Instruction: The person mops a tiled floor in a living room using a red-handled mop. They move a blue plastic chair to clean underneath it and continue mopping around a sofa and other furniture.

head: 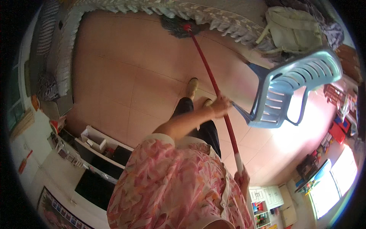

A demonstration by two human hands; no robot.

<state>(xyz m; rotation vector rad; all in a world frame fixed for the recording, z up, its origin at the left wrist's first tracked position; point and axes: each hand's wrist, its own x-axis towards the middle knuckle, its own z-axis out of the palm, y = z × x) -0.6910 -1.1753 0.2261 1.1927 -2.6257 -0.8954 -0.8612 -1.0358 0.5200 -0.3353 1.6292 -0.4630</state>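
Note:
A mop with a long red handle [206, 64] reaches from beside my body out across the floor. My left hand [220, 107] is wrapped around the middle of the handle. Lower down, my right hand [242, 177] grips the white end section [238, 161]. At the far end, the dark grey mop head [176, 28] lies spread on the floor against a ruffled white fabric skirt [228, 28], which may hide part of it. A blue plastic armchair [276, 104] stands just right of my left hand and the handle.
Pinkish tiles [114, 77] cover the floor. A pale bag [296, 30] rests behind the armchair. To the left are a cardboard box [58, 107] and a low white-and-black cabinet [98, 151]. A white cupboard [267, 197] and a bright window [326, 197] are at lower right.

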